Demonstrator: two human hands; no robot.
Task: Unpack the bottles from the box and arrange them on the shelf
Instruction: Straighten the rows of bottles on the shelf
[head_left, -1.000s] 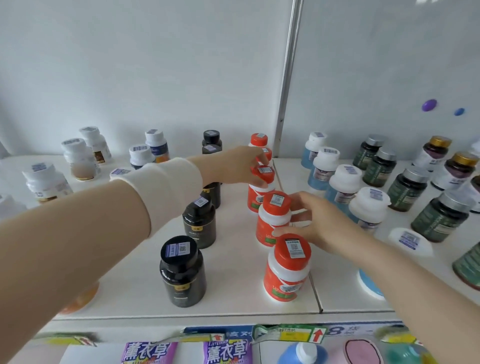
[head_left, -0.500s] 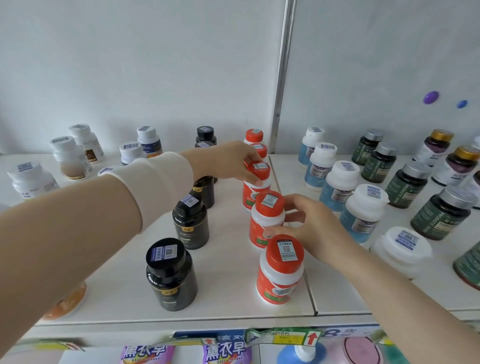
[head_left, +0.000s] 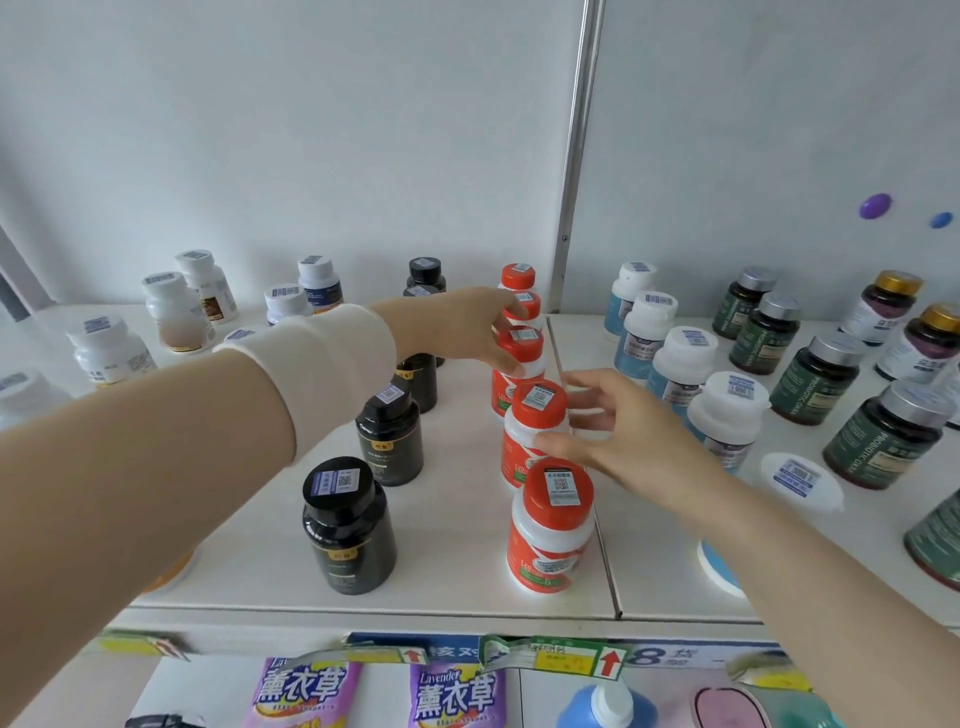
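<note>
A row of orange bottles with red caps runs front to back down the middle of the white shelf (head_left: 457, 519). The front bottle (head_left: 550, 525) stands free. My right hand (head_left: 623, 436) wraps loosely around the second bottle (head_left: 532, 415), thumb on its front shoulder and fingers spread behind the cap. With my left hand (head_left: 462, 327) I reach across from the left and pinch the cap of the third bottle (head_left: 522, 345) between thumb and forefinger. Two more red-capped bottles (head_left: 518, 276) stand behind it. No box is in view.
A line of black bottles (head_left: 348, 525) stands left of the red row, with white bottles (head_left: 111, 348) further left. Blue-labelled white bottles (head_left: 727, 410) and dark green bottles (head_left: 883, 436) fill the right side. A metal post (head_left: 576, 156) rises at the back. Lavender pouches (head_left: 306, 691) hang below.
My right hand's fingers have loosened and spread around the second bottle. My left hand stays on the third bottle's cap. The view has shifted slightly.
</note>
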